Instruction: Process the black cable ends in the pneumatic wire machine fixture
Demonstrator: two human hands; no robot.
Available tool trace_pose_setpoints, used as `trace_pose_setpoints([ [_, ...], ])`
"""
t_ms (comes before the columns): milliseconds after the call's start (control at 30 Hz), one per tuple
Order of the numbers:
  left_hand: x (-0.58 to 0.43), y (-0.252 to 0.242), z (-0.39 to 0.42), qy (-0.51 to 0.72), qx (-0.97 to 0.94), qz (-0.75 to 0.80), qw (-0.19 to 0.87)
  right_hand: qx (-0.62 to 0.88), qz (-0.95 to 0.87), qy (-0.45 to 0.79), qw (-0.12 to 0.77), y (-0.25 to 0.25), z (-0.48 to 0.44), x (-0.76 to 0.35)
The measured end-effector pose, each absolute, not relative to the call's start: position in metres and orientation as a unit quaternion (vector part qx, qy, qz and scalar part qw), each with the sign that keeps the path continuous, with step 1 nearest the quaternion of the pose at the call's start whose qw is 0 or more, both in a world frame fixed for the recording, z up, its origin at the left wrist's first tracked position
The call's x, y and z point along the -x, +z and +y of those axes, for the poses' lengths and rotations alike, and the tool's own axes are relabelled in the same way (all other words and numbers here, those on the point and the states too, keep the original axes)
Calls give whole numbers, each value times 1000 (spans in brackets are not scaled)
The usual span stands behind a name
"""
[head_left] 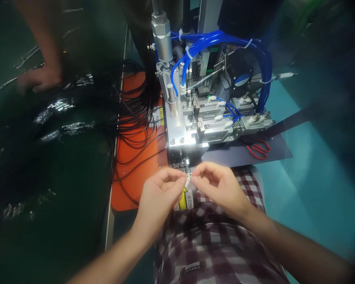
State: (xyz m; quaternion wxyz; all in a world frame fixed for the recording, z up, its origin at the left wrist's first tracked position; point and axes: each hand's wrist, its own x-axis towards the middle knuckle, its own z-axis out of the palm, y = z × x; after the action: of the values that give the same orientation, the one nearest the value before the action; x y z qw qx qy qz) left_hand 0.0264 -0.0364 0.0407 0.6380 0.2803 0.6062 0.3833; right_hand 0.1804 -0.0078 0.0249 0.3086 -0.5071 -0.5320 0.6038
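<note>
My left hand (163, 188) and my right hand (220, 183) meet in front of the machine, each with thumb and forefinger pinched. Between their fingertips runs a thin, light-coloured wire (188, 174), with strands too fine to tell apart. The metal machine (180, 136), with cylinders and small clamping slides, stands just beyond my fingers. Below the fingertips is a yellow and white label (187, 200), partly covered by my left hand. My lap lies under both wrists, in a checked cloth (219, 244).
Many black cables (136, 130) cross an orange plate (130, 185) on the left. Blue air hoses (221, 38) arch over the machine. Red-handled scissors (258, 150) lie on a dark sheet at right. Another person's hand (43, 79) rests at upper left, near bundled cable ends (60, 105).
</note>
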Motion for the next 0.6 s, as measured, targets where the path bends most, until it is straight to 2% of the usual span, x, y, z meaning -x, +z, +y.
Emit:
trace_pose_setpoints([
  [267, -23, 37, -34, 355, -292, 593, 661, 482, -520, 631, 314, 22, -6, -179],
  [433, -23, 36, -33, 352, -269, 591, 674, 475, -444, 703, 290, 23, -6, -179],
  [600, -24, 37, -33, 356, -267, 588, 675, 481, -453, 683, 312, 22, -8, -175],
])
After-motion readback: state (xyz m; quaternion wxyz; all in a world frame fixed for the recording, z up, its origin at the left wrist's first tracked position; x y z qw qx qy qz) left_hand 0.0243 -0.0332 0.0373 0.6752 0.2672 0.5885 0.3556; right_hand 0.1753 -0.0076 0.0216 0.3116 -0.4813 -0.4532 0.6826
